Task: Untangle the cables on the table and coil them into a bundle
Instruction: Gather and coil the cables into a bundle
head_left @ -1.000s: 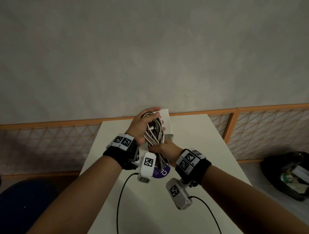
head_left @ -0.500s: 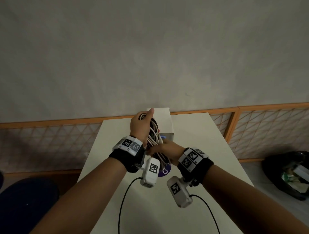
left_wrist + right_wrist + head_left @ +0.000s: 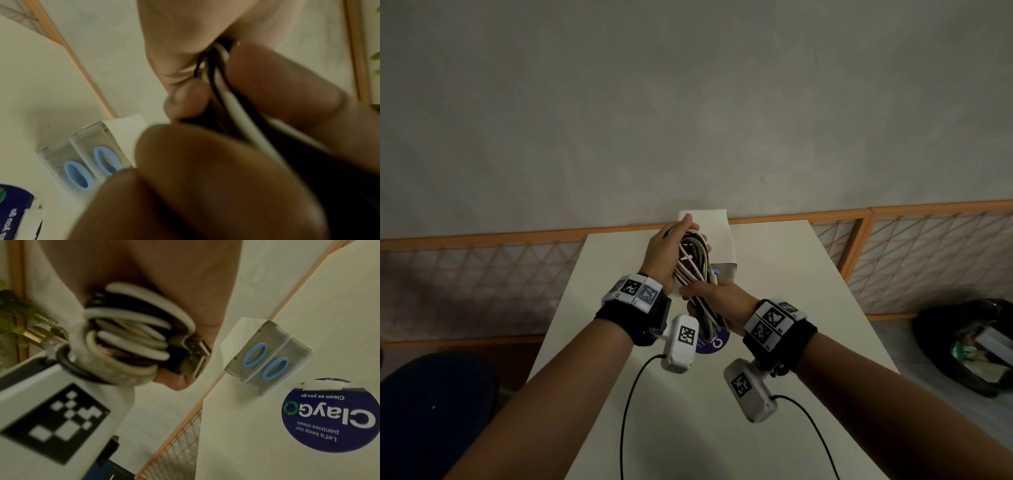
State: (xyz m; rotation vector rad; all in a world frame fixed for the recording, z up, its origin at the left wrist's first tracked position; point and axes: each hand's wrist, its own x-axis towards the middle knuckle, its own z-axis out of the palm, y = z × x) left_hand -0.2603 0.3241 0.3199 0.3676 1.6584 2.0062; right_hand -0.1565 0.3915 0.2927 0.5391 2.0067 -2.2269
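Note:
A long coil of white, beige and black cables (image 3: 693, 274) is held up above the white table (image 3: 784, 308). My left hand (image 3: 671, 251) wraps around the coil's upper end, thumb on top and fingers behind. My right hand (image 3: 717, 301) grips the lower part, its thumb pressing across the strands. In the right wrist view the looped cables (image 3: 131, 337) show stacked turns with a metal USB plug (image 3: 195, 356) at the side. In the left wrist view, white and black strands (image 3: 224, 91) run between my fingers.
A white box (image 3: 717, 240) stands at the table's far edge by the wall. Below the hands sits a clear holder with two blue rings (image 3: 265, 361) and a round blue sticker (image 3: 329, 417). A black bin bag (image 3: 969, 346) lies on the floor at right.
My left hand has turned with the coil's top, its fingers now behind the strands and thumb on top. Both hands have shifted slightly while keeping hold of the bundle.

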